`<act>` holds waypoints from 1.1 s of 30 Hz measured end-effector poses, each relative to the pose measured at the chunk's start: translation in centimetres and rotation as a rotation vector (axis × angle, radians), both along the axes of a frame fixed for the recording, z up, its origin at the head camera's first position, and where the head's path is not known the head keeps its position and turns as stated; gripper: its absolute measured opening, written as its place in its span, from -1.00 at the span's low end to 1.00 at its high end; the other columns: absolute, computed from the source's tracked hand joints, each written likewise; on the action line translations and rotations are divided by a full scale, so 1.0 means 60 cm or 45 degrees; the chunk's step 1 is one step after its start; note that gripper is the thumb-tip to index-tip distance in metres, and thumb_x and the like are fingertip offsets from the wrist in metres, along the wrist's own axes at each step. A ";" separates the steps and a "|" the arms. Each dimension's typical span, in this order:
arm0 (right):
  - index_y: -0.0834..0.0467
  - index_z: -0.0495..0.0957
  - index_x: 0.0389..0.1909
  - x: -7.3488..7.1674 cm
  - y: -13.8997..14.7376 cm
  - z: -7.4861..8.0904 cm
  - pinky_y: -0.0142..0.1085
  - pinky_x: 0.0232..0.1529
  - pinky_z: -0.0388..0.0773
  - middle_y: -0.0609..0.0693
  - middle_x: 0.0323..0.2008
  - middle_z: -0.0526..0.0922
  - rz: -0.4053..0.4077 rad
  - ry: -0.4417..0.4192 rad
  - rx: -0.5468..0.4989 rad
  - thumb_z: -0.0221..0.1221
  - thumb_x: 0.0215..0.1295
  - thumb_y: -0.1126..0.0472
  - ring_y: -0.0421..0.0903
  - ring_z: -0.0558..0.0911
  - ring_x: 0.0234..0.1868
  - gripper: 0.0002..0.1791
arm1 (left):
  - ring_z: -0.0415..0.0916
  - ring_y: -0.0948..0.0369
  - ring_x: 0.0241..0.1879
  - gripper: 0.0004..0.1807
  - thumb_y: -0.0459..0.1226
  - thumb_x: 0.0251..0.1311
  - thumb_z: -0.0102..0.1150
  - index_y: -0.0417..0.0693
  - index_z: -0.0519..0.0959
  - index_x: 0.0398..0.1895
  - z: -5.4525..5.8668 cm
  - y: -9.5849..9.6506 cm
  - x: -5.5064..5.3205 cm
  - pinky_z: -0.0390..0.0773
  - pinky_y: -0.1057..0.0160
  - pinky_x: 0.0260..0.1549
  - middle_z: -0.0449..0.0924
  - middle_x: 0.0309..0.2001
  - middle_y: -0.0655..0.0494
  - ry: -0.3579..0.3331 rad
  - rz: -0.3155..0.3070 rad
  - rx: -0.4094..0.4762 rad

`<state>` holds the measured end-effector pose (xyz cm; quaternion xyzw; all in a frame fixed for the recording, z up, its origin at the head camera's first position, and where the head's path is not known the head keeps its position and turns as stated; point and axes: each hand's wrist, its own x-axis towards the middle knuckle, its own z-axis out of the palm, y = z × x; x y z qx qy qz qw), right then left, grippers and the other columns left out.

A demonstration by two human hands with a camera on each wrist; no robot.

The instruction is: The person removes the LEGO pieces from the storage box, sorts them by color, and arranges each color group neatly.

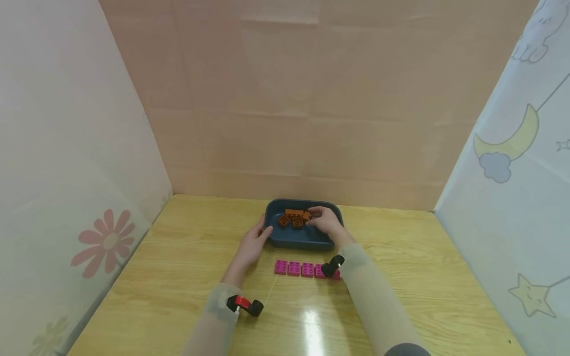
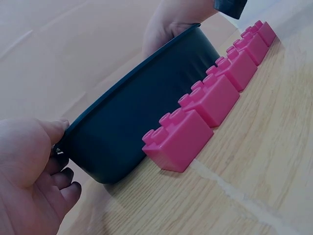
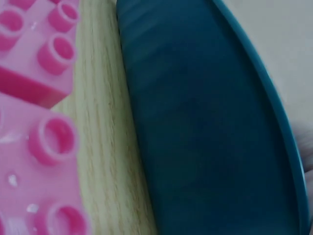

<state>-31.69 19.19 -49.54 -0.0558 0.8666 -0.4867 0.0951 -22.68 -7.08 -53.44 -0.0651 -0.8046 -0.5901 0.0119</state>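
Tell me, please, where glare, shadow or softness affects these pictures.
Head: a bright glare streak on the table at bottom centre, the orange blocks small and short on detail; left wrist: a tilted scene, the tray wall dark; right wrist: small glints on the pink blocks, the tray wall dim and soft.

Left grip (image 1: 253, 243), right grip (image 1: 326, 221) forward

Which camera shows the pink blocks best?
The left wrist view. It shows all five pink blocks up close, bumps and sides too. The head view shows the row small, with a black wrist gadget covering part of it. The right wrist view shows only cut-off parts of some.
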 end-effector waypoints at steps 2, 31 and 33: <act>0.33 0.53 0.40 -0.001 0.000 -0.001 0.12 0.36 0.51 0.33 0.34 0.58 0.003 0.009 0.020 0.36 0.40 0.38 0.27 0.51 0.40 -0.43 | -0.01 -0.08 0.66 -0.27 -0.06 0.71 -0.01 -0.16 0.04 0.73 0.001 0.001 -0.001 0.07 -0.09 0.60 -0.01 0.71 -0.04 0.008 -0.001 0.000; 0.31 0.57 0.36 -0.006 0.005 0.006 0.11 0.32 0.55 0.31 0.31 0.61 -0.012 0.013 0.111 0.37 0.47 0.22 0.25 0.56 0.34 -0.48 | 0.01 -0.10 0.65 -0.22 0.05 0.69 -0.02 -0.10 0.04 0.74 0.011 0.009 0.004 0.08 -0.10 0.60 0.00 0.71 -0.06 -0.003 0.023 -0.016; 0.30 0.56 0.38 -0.005 0.007 0.009 0.11 0.31 0.56 0.31 0.31 0.60 -0.015 0.006 0.088 0.36 0.48 0.21 0.25 0.57 0.33 -0.47 | 0.02 -0.10 0.65 -0.24 0.01 0.69 -0.02 -0.11 0.04 0.74 0.013 0.010 0.004 0.08 -0.10 0.60 0.00 0.71 -0.06 0.001 0.028 -0.012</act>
